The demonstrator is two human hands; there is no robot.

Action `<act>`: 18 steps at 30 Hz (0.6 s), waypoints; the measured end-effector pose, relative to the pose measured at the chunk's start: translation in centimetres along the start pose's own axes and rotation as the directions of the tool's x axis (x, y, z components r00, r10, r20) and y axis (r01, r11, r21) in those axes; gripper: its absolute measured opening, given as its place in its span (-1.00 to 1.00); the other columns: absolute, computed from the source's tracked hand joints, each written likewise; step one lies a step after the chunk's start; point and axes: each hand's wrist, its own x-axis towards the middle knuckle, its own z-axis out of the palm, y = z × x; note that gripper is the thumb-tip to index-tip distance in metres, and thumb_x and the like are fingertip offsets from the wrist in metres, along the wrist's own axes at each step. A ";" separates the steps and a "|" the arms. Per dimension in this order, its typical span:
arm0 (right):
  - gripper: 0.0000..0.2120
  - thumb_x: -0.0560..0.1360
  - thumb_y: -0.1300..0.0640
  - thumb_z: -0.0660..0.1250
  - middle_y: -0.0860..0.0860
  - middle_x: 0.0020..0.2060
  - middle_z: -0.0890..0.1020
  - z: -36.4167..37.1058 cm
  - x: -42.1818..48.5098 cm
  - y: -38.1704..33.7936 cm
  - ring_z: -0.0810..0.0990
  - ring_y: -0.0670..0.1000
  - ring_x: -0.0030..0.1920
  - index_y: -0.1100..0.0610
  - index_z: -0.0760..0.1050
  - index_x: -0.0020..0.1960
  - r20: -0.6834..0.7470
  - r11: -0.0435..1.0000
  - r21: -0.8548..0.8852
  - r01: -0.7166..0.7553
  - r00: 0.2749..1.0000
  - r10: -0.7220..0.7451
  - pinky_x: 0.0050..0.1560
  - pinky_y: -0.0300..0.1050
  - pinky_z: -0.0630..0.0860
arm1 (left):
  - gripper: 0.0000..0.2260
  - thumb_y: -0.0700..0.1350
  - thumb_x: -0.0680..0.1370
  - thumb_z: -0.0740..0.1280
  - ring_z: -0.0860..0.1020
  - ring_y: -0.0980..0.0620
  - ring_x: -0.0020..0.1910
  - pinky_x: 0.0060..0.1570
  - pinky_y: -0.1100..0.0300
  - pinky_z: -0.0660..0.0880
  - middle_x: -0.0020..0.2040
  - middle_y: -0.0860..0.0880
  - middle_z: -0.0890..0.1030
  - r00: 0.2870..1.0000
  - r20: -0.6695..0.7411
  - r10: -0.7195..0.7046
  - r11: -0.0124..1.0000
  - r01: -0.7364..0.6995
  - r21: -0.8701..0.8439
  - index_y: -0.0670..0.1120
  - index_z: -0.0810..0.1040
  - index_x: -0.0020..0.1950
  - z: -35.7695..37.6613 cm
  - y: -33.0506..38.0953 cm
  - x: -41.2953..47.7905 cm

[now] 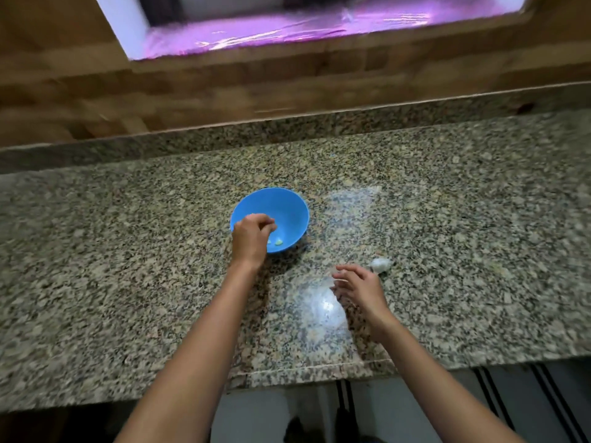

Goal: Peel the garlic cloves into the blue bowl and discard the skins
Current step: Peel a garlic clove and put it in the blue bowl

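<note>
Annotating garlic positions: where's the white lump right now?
Head view: the white lump lies on the granite counter, right of the blue bowl and nearer the front edge, just beyond the right hand.

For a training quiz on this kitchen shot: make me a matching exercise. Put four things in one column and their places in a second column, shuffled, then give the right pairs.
Things:
1. left hand
2. right hand
3. peeled cloves
4. white garlic lump

Places:
A. lying on the granite counter, right of the blue bowl
B. at the bottom of the bowl
C. over the bowl's near-left rim, fingers curled
D. nearer the counter's front edge, fingers loosely spread

Pairs: 1-C, 2-D, 3-B, 4-A
</note>
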 end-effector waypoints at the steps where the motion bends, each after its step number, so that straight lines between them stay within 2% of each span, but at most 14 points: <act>1: -0.86 0.55 0.28 0.22 0.10 -0.16 0.60 -0.3 -0.1 0.0 0.54 0.09 -0.16 0.19 0.56 -0.07 -0.007 0.999 0.045 -0.017 1.000 0.017 -0.11 -0.03 0.52 | -0.89 -0.26 0.47 0.42 0.61 -0.03 -0.02 -0.03 0.28 0.41 -0.06 -0.15 0.68 0.993 0.094 -0.072 0.996 0.066 0.065 -0.25 0.66 -0.03 0.7 -0.6 1.3; 3: -0.85 0.56 0.31 0.19 0.11 -0.25 0.56 -1.1 -0.4 0.0 0.47 0.06 -0.25 0.27 0.54 0.00 -0.019 0.990 0.131 -0.059 0.998 0.062 -0.24 -0.02 0.53 | -0.91 -0.26 0.47 0.41 0.61 -0.09 0.02 0.00 0.18 0.44 -0.06 -0.18 0.67 0.959 0.218 -0.180 0.975 0.144 0.171 -0.23 0.66 -0.05 1.5 -1.6 2.6; 5: -0.84 0.56 0.32 0.18 0.11 -0.27 0.56 -1.9 -0.4 0.4 0.46 0.02 -0.32 0.32 0.52 0.04 -0.046 0.976 0.202 -0.078 0.995 0.089 -0.38 -0.23 0.48 | -0.90 -0.26 0.49 0.39 0.61 -0.09 0.02 0.03 0.13 0.48 -0.04 -0.17 0.67 0.956 0.212 -0.204 0.971 0.170 0.170 -0.23 0.66 -0.03 1.6 -1.2 2.8; 6: -0.83 0.56 0.32 0.18 0.11 -0.27 0.56 -2.3 -0.5 0.6 0.46 0.01 -0.34 0.34 0.51 0.06 -0.062 0.969 0.232 -0.082 0.993 0.098 -0.42 -0.30 0.43 | -0.88 -0.26 0.50 0.38 0.62 -0.07 0.01 0.05 0.13 0.50 -0.03 -0.16 0.68 0.977 0.147 -0.157 0.982 0.139 0.126 -0.22 0.66 0.01 1.4 -0.7 2.5; 8: -0.83 0.56 0.32 0.18 0.12 -0.27 0.55 -3.3 -0.6 0.9 0.46 0.00 -0.35 0.36 0.49 0.07 -0.104 0.951 0.298 -0.086 0.987 0.122 -0.45 -0.34 0.39 | -0.84 -0.24 0.52 0.36 0.63 0.00 -0.03 0.04 0.16 0.53 -0.03 -0.11 0.68 0.999 -0.024 0.030 1.000 -0.030 0.000 -0.20 0.66 0.06 1.7 1.4 0.7; 9: -0.83 0.57 0.31 0.18 0.12 -0.27 0.55 -3.9 -0.5 1.1 0.46 0.00 -0.35 0.36 0.49 0.07 -0.137 0.942 0.324 -0.086 0.981 0.137 -0.45 -0.34 0.40 | -0.83 -0.22 0.53 0.36 0.63 0.03 -0.05 0.02 0.19 0.54 -0.02 -0.08 0.68 0.992 -0.041 0.122 0.990 -0.124 -0.062 -0.18 0.66 0.08 2.5 2.8 -0.7; 10: -0.83 0.56 0.31 0.18 0.11 -0.28 0.55 -4.5 -0.4 1.4 0.47 0.00 -0.34 0.36 0.49 0.07 -0.184 0.940 0.331 -0.085 0.971 0.152 -0.43 -0.32 0.42 | -0.81 -0.19 0.53 0.37 0.63 0.05 -0.03 0.03 0.21 0.53 0.01 -0.06 0.67 0.979 0.029 0.203 0.974 -0.199 -0.107 -0.15 0.65 0.12 3.8 4.2 -2.3; 11: -0.82 0.56 0.30 0.18 0.10 -0.28 0.55 -5.2 -0.3 1.7 0.48 0.00 -0.34 0.35 0.50 0.08 -0.240 0.942 0.327 -0.080 0.957 0.164 -0.39 -0.29 0.45 | -0.76 -0.14 0.52 0.39 0.61 0.04 0.06 0.09 0.19 0.52 0.09 -0.05 0.65 0.947 0.178 0.269 0.960 -0.247 -0.134 -0.11 0.62 0.17 5.7 5.4 -3.8; 13: -0.79 0.57 0.29 0.16 0.10 -0.25 0.56 -6.6 0.1 1.9 0.51 0.00 -0.31 0.31 0.49 0.14 -0.329 0.944 0.326 -0.055 0.929 0.168 -0.33 -0.24 0.48 | -0.56 -0.02 0.49 0.41 0.45 0.00 0.30 0.30 0.12 0.37 0.34 -0.07 0.48 0.791 0.534 0.298 0.950 -0.302 -0.082 -0.04 0.48 0.36 10.1 7.3 -6.2; 14: -0.79 0.58 0.28 0.15 0.10 -0.21 0.57 -7.2 0.3 1.8 0.54 0.01 -0.27 0.28 0.48 0.15 -0.349 0.948 0.315 -0.042 0.924 0.156 -0.29 -0.23 0.50 | -0.48 0.02 0.49 0.40 0.37 -0.03 0.38 0.34 0.10 0.30 0.43 -0.08 0.37 0.713 0.637 0.295 0.932 -0.360 -0.028 -0.02 0.40 0.42 12.0 7.7 -7.0; 15: -0.78 0.59 0.27 0.13 0.11 -0.16 0.59 -7.5 0.4 1.6 0.59 0.03 -0.20 0.24 0.47 0.17 -0.358 0.955 0.295 -0.035 0.922 0.144 -0.23 -0.20 0.54 | -0.47 0.02 0.50 0.38 0.34 -0.06 0.40 0.34 0.11 0.28 0.47 -0.09 0.31 0.675 0.670 0.309 0.906 -0.423 0.008 -0.02 0.37 0.44 13.3 7.9 -7.3; 16: -0.77 0.60 0.26 0.12 0.14 -0.08 0.61 -7.7 0.6 1.3 0.61 0.07 -0.11 0.23 0.46 0.19 -0.358 0.961 0.273 -0.034 0.924 0.135 -0.14 -0.14 0.57 | -0.54 -0.04 0.53 0.36 0.37 -0.08 0.38 0.31 0.14 0.30 0.46 -0.10 0.33 0.679 0.655 0.332 0.893 -0.451 0.015 -0.05 0.40 0.42 14.1 7.7 -7.5; 17: -0.75 0.60 0.25 0.11 0.20 0.01 0.60 -7.7 0.6 1.1 0.61 0.13 -0.01 0.24 0.45 0.22 -0.350 0.967 0.253 -0.038 0.928 0.128 -0.04 -0.06 0.57 | -0.62 -0.12 0.55 0.33 0.43 -0.09 0.32 0.26 0.17 0.34 0.40 -0.10 0.41 0.710 0.609 0.355 0.898 -0.440 -0.011 -0.08 0.46 0.37 14.5 7.2 -7.5; 18: -0.74 0.61 0.24 0.11 0.26 0.09 0.57 -7.6 0.6 0.9 0.59 0.19 0.07 0.24 0.44 0.25 -0.329 0.970 0.241 -0.040 0.937 0.120 0.05 0.00 0.55 | -0.67 -0.19 0.54 0.33 0.49 -0.08 0.25 0.23 0.18 0.38 0.32 -0.09 0.49 0.760 0.552 0.342 0.927 -0.369 -0.066 -0.10 0.51 0.32 14.4 6.4 -7.6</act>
